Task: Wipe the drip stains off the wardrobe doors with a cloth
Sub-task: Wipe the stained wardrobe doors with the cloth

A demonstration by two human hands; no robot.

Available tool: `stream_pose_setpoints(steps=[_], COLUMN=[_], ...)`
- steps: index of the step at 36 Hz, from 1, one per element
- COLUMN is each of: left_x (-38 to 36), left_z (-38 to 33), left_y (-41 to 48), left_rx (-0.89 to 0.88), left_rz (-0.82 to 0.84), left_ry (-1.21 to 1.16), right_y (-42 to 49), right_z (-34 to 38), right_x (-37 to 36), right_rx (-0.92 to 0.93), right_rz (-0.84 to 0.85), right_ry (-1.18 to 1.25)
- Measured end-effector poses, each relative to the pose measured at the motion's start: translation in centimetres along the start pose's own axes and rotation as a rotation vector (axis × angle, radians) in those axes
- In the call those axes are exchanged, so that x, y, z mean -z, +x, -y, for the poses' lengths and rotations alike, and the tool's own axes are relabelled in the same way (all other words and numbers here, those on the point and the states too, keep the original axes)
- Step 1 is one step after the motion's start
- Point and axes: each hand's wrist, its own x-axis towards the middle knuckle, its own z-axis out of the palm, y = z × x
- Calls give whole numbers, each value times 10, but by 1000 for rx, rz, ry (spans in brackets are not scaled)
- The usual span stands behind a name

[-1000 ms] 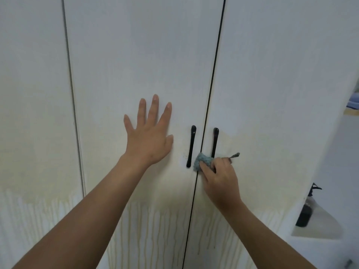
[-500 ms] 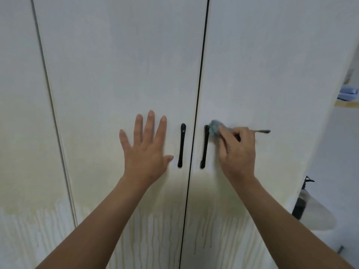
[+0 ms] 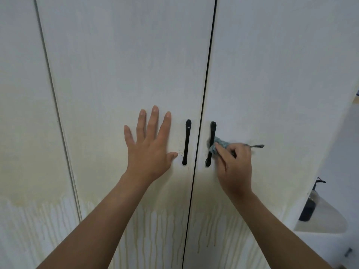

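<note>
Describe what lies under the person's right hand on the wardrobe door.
A blue-grey cloth pokes out from under the right hand, bunched against the black handle of the right door; a frayed strand sticks out rightward. The rest of the cloth and the door beneath are covered.

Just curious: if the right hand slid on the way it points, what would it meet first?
Probably the right handle: the right hand points up-left, and its cloth seems to touch it.
</note>
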Motion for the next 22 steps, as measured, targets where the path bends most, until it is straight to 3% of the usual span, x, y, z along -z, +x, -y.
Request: stream_pose_setpoints(steps=[5,9,12,14,22], left_x=[-3,-5,-5,-5,-7], left_z=[2,3,4,6,13], left_y=[1,0,1,1,1], left_rx=[-5,-11,-10,-15,-33], left_rz=[6,12,12,9,-8], left_ry=[-31,-60,-69,-73,-55], right_y=[-35,1,29,34,-22], right_z=[-8,10,32,41,54], right_x=[4,15,19,14,-14], right_rx=[51,-92,4,100,56], right_rz=[98,-110,-199,-145,93], right_ry=[1,80,113,32,-239])
